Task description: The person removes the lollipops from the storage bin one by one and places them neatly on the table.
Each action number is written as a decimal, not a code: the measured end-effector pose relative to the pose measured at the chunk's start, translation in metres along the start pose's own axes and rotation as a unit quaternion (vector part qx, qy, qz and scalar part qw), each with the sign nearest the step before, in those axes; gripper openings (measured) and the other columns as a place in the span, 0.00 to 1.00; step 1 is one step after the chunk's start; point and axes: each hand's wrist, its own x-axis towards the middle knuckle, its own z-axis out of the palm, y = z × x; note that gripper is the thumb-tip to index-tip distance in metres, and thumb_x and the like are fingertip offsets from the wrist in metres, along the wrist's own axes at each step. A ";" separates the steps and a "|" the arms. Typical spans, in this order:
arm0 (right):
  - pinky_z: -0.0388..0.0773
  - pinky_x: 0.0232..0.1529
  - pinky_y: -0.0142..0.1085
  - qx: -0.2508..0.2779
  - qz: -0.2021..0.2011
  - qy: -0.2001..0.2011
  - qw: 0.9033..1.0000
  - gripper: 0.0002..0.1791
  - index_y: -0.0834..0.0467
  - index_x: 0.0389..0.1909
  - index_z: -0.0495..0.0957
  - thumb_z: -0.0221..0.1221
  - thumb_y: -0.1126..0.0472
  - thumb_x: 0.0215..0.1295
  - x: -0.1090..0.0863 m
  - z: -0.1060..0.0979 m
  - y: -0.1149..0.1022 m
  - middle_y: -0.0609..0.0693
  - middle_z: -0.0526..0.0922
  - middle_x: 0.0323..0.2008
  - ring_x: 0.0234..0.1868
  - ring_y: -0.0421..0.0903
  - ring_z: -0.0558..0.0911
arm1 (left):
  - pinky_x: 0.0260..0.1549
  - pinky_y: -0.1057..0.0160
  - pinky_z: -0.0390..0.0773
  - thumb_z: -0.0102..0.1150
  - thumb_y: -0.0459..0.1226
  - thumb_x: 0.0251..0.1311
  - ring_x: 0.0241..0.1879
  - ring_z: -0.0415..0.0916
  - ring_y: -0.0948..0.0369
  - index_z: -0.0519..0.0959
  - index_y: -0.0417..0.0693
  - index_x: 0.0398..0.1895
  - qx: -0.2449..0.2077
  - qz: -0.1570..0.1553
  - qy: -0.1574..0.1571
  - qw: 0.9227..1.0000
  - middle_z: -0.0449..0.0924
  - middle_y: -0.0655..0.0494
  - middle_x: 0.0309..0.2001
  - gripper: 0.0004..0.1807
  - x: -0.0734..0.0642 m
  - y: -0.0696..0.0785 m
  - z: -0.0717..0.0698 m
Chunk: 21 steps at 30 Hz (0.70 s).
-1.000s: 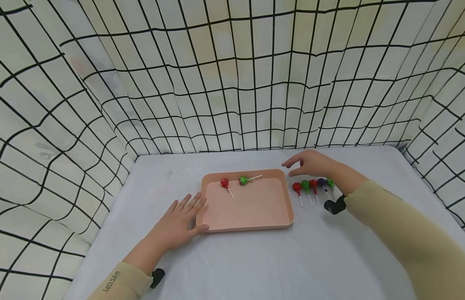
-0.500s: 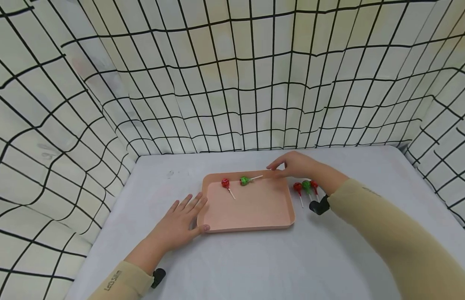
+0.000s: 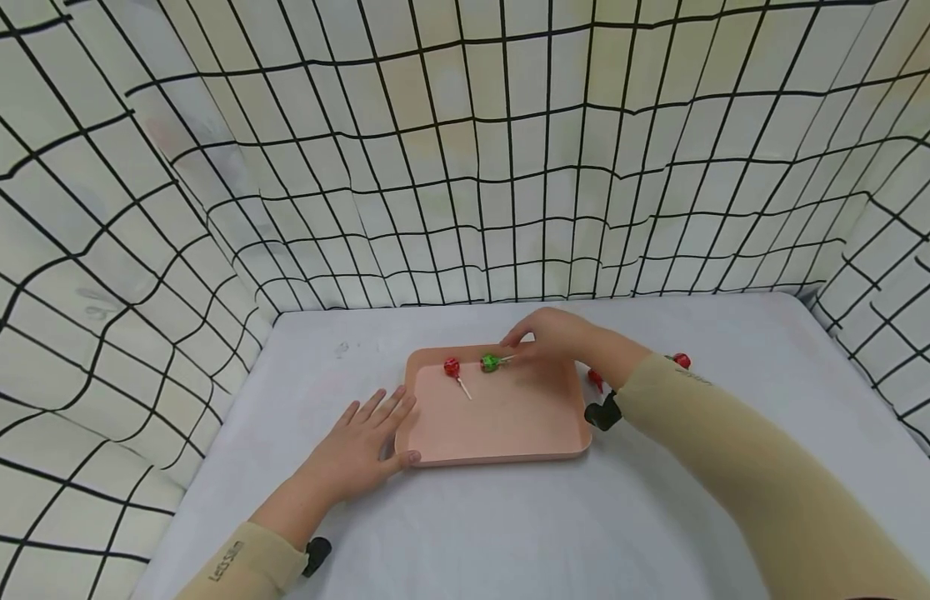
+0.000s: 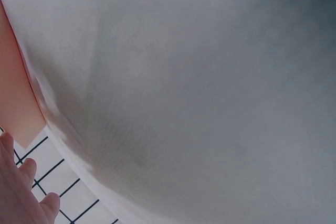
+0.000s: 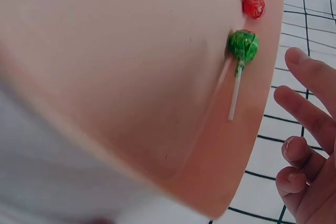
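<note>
A shallow pink tray (image 3: 495, 425) holds a red lollipop (image 3: 452, 367) and a green lollipop (image 3: 489, 363) near its far side. My left hand (image 3: 360, 450) lies with spread fingers at the tray's left edge, the thumb at its near-left corner. Over the far right part of the tray is my right hand (image 3: 558, 335), bent at the fingers, close to the green lollipop's white stick. In the right wrist view, that hand (image 5: 320, 182) stands apart from the green lollipop (image 5: 243, 45), its fingers loosely bent with nothing between them.
Right of the tray, a red lollipop (image 3: 596, 379) and another red lollipop (image 3: 682, 360) show around my right forearm, which hides what lies beneath. A white cloth covers the table (image 3: 465, 525). Black-gridded white sheeting (image 3: 495, 192) rises at the back and sides.
My right hand has moved left, from above the row of lollipops to over the tray near the green one. The left hand and the two lollipops in the tray have stayed put.
</note>
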 end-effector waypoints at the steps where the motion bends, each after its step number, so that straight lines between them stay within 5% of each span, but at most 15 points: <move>1: 0.73 0.59 0.44 -0.002 -0.004 0.000 1.000 0.16 0.41 0.53 0.85 0.66 0.50 0.64 0.001 0.001 -0.003 0.39 0.84 0.50 0.58 0.48 0.77 | 0.72 0.39 0.47 0.45 0.69 0.63 0.77 0.46 0.47 0.53 0.56 0.79 -0.001 -0.001 -0.001 1.000 0.47 0.56 0.79 0.48 0.000 0.000 0.000; 12: 0.74 0.58 0.38 -0.022 -0.036 -0.009 0.999 0.17 0.44 0.53 0.85 0.68 0.54 0.62 0.015 0.009 -0.020 0.37 0.84 0.48 0.51 0.39 0.78 | 0.72 0.39 0.47 0.39 0.73 0.62 0.77 0.44 0.48 0.52 0.57 0.80 -0.001 -0.004 -0.010 1.000 0.46 0.58 0.79 0.49 -0.002 0.000 -0.001; 21: 0.73 0.59 0.38 -0.047 -0.023 -0.042 0.998 0.17 0.45 0.53 0.85 0.68 0.51 0.62 0.023 0.019 -0.024 0.37 0.84 0.46 0.50 0.39 0.78 | 0.73 0.40 0.46 0.47 0.68 0.63 0.77 0.44 0.49 0.52 0.56 0.80 -0.003 -0.010 -0.009 1.000 0.45 0.58 0.79 0.47 -0.001 0.000 0.000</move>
